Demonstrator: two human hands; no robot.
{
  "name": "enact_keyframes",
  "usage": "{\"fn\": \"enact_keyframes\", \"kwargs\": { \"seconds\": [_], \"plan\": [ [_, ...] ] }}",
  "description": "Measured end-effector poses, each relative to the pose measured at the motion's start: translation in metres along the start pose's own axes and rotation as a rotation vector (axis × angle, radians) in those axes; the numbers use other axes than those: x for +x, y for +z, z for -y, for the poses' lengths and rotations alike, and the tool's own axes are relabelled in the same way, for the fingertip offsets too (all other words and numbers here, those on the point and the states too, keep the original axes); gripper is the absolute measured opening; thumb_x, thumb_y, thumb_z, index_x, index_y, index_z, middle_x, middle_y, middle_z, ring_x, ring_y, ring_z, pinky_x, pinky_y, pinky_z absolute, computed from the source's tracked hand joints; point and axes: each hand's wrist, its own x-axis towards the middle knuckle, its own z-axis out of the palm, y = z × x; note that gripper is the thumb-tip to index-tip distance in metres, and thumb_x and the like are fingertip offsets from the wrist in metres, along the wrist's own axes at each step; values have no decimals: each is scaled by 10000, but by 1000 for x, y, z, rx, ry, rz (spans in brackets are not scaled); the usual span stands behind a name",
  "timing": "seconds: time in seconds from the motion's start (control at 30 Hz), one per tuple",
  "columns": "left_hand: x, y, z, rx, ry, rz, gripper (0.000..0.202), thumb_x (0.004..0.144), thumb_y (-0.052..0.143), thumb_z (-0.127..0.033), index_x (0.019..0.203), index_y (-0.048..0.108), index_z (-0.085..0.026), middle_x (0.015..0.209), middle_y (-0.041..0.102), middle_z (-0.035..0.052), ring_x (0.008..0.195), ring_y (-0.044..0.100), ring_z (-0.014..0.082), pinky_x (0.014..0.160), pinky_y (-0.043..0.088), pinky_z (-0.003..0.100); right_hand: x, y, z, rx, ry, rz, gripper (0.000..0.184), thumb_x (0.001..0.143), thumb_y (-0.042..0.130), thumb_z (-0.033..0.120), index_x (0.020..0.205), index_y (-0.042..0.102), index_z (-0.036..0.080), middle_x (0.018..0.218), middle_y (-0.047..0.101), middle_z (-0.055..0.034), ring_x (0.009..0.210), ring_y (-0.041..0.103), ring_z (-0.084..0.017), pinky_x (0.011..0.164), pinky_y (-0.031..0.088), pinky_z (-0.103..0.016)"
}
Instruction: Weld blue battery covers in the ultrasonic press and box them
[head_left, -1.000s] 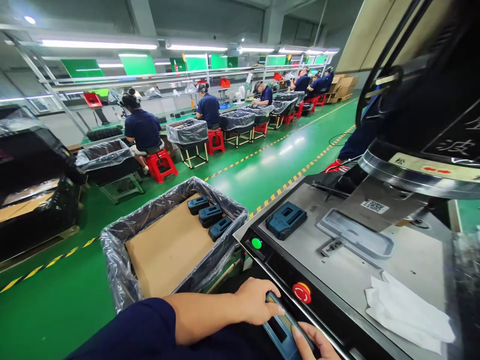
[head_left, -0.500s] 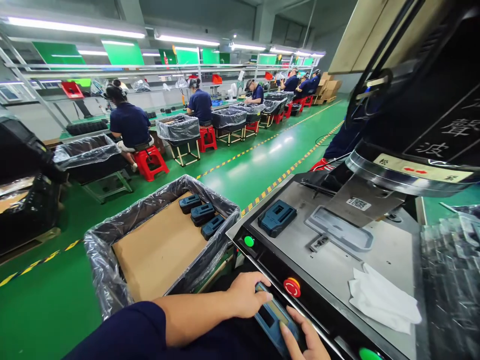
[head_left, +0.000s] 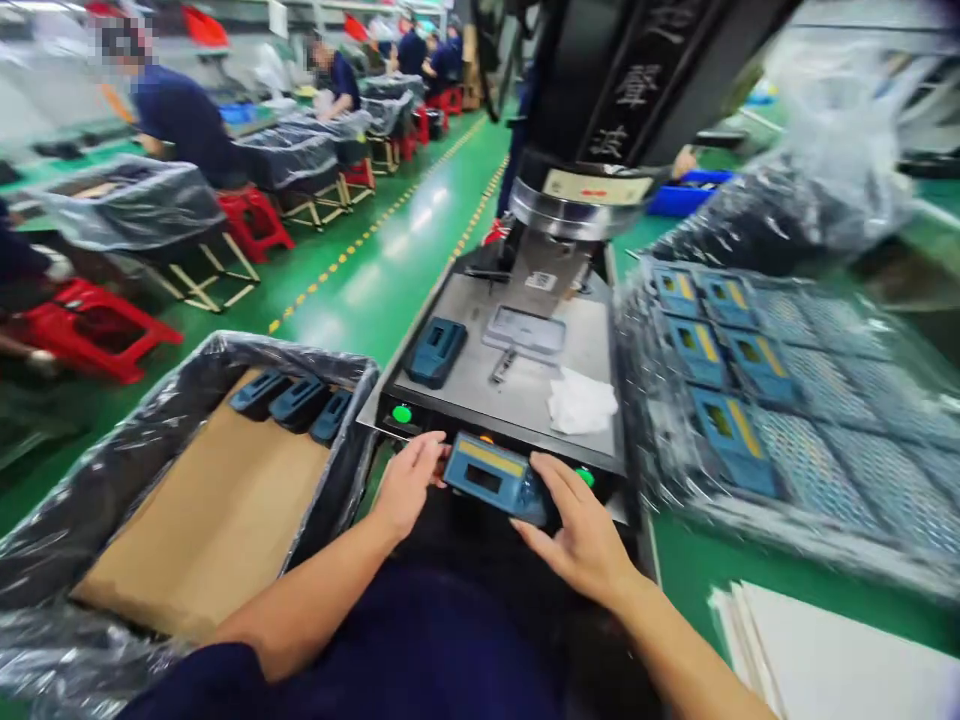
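Between my two hands is a blue plastic housing (head_left: 484, 472) with a yellow strip and a dark rectangular opening, held just in front of the machine's front edge. My left hand (head_left: 409, 485) pinches its left end. Around its right end, the thumb and fingers of my right hand (head_left: 577, 525) are closed. Another blue casing (head_left: 436, 350) lies on the metal machine table (head_left: 465, 300), left of a pale grey fixture (head_left: 525, 333). A crumpled white cloth (head_left: 581, 402) rests at that table's right side.
At left, a plastic-lined bin (head_left: 217, 350) holds cardboard and several blue casings (head_left: 296, 402). A tray (head_left: 705, 505) of housings (head_left: 731, 440) stands right. The machine head (head_left: 577, 190) overhangs the table; green buttons (head_left: 402, 413) sit along its front. White sheets (head_left: 847, 650) lie lower right.
The view has swung to the right, bringing the tray of housings into sight. The held housing is now turned more level, with its yellow strip facing up; both hands remain on it.
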Motion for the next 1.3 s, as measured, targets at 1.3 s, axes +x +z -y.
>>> {"fn": "enact_keyframes", "kwargs": {
  "seconds": [1.3],
  "plan": [
    [5, -16, 27, 180, -216, -117, 641, 489, 826, -508, 990, 651, -149, 935, 707, 56, 726, 631, 158, 592, 532, 240, 4, -220, -220, -518, 1331, -469, 762, 682, 658, 547, 1285, 479, 117, 1205, 558, -183, 1100, 535, -326, 910, 437, -431]
  ]
}}
